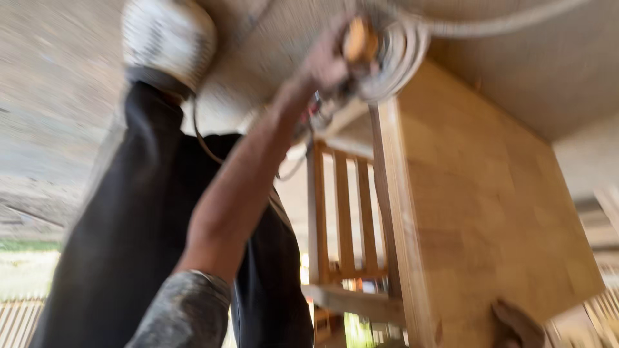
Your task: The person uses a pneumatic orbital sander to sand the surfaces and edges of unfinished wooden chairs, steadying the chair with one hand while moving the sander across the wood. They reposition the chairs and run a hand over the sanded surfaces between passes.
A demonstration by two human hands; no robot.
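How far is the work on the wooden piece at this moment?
Done: the wooden furniture piece looks assembled, its slats in place. In hand: the left hand holds a blurred round tool at its top corner; the right hand steadies the panel. What is left cannot be told.

A blurred tool [361, 42] with a coiled hose [403, 55] is gripped by the left hand [325, 61] at the top edge of a wooden panel [490, 200]. The panel's lower corner is held by the right hand [516, 325].
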